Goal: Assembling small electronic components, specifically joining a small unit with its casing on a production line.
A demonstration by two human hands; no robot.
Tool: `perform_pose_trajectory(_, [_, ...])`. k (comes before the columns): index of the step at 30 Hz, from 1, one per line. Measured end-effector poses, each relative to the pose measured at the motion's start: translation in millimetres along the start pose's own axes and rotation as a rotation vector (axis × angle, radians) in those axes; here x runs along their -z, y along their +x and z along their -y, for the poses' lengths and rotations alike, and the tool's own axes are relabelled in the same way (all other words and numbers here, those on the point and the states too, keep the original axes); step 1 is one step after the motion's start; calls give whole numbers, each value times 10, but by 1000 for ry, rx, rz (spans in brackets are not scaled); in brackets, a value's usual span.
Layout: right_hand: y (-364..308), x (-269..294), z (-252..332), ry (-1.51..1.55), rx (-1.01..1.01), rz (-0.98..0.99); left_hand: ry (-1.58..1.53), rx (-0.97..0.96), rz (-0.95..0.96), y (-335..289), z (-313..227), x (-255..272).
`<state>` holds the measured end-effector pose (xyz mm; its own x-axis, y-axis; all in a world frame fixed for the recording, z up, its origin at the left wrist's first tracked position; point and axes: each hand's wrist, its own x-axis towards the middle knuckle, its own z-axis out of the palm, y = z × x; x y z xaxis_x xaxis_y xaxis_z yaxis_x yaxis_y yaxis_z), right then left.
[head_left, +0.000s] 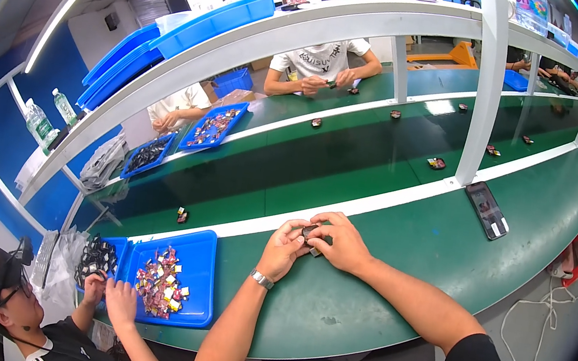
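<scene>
Above the near green tabletop, my left hand (281,251) and my right hand (341,241) meet, both closed on one small dark piece (308,233). Fingertips and thumbs of both hands pinch it from either side and cover much of it, so its kind is not clear. A small pale bit shows just below the thumbs. My left wrist wears a metal-banded watch (262,278). To the left of my hands stands a blue tray (206,279) holding many small red, yellow and white pieces (162,284).
A co-worker at the left works beside a tray of black parts (98,257). Beyond the white rail runs a green conveyor belt (268,170) with several small dark-red pieces on it. A phone (486,210) lies near a white post (485,89). Two people sit across.
</scene>
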<state>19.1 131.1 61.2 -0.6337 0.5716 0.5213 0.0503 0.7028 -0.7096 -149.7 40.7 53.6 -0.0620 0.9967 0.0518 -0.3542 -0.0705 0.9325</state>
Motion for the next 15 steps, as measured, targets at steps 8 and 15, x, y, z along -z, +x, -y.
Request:
perform_pose_trajectory(8, [-7, -22, 56, -162, 130, -93, 15, -13, -28, 11, 8, -23])
perform_pose_trajectory(15, [-33, -92, 41, -52, 0, -129, 36, -40, -40, 3, 14, -20])
